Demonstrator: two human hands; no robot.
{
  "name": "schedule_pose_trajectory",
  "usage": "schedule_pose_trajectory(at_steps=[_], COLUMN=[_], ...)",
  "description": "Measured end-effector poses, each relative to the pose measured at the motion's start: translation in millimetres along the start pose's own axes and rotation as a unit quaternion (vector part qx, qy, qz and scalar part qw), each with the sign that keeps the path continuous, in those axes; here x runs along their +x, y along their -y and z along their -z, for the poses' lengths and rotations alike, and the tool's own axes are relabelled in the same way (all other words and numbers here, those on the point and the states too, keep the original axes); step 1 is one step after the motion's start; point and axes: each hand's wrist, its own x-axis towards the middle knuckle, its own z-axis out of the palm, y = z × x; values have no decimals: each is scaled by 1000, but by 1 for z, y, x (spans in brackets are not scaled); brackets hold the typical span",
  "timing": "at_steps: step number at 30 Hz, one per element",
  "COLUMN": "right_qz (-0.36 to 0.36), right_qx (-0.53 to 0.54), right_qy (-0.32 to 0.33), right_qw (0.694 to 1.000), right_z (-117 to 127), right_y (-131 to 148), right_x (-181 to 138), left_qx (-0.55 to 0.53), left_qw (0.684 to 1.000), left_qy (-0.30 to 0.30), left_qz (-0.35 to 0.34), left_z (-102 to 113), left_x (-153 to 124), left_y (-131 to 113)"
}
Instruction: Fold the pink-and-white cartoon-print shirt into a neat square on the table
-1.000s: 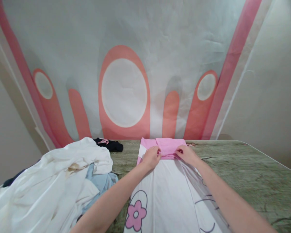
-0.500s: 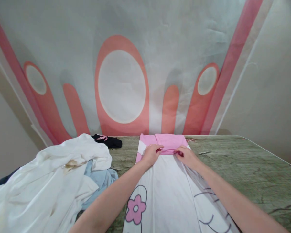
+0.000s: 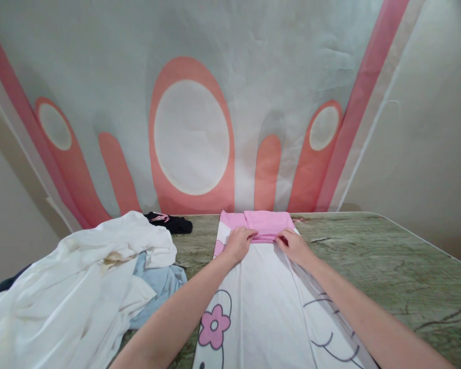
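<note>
A long white garment (image 3: pixel 271 302) with pink parts, a pink flower and dark printed lines lies lengthwise before me, its sides folded inward. The far pink part (image 3: pixel 271 223) is doubled down over the white and ends in a straight edge. At the left end of that edge, my left hand (image 3: pixel 240 243) is closed, thumb and fingers pinching the cloth. My right hand (image 3: pixel 295 247) pinches the same edge at its right end. Both sets of fingertips are partly hidden against the cloth.
To the left lies a heap of white clothes (image 3: pixel 72 287) with a light blue garment (image 3: pixel 163 287) under it. A small black garment (image 3: pixel 174 224) rests at the back. The wood-patterned table (image 3: pixel 376 266) meets a wall with a pink-and-grey print (image 3: pixel 249 77).
Dark red showing at my fingertips earlier is out of sight now, as the fingers have turned on the folded edge. The view has shifted slightly; the fold looks much the same.
</note>
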Motion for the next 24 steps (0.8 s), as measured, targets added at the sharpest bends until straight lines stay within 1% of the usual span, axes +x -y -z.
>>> schedule_pose_trajectory(at_steps=[7,14,20,24], right_qz=[-15,-11,3,12], right_qx=[-21,-40,17,29], right_qy=[29,41,58,63], right_qw=[999,998,998,998], right_z=[-5,-6,-2,-1], right_y=[-1,-3,-9,-9], right_x=[3,3,1,1], left_qx=[10,7,15,45], left_qw=[1000,1000,1000,999], left_qy=[1,2,4,3], left_qz=[-7,-9,-5,-13], left_z=[-4,-8,-8,-5], left_x=[1,1,0,-2], left_y=[3,5,4,-1])
